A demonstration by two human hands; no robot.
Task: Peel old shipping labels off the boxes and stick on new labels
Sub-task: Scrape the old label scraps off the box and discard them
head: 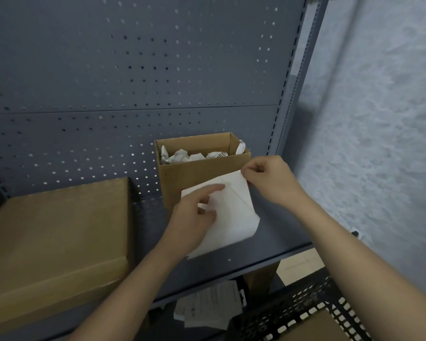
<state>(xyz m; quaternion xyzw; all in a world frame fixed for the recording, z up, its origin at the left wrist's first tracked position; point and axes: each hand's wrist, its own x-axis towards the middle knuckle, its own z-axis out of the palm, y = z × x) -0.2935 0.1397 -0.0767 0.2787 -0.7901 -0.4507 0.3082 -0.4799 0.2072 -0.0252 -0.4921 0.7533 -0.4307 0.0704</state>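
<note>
Head view: left hand (194, 219) grips the label sheet (236, 212), forefinger straight along it; right hand (268, 180) pinches its top corner before the open box (197, 171); bare shelf (280, 232) lies right.

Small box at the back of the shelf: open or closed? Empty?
Open, not empty. The small box has its top uncovered, and crumpled white paper scraps fill it to near the rim, one showing a barcode.

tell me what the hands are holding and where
A white label sheet: the left hand holds its left side, the right hand pinches its top corner.
</note>
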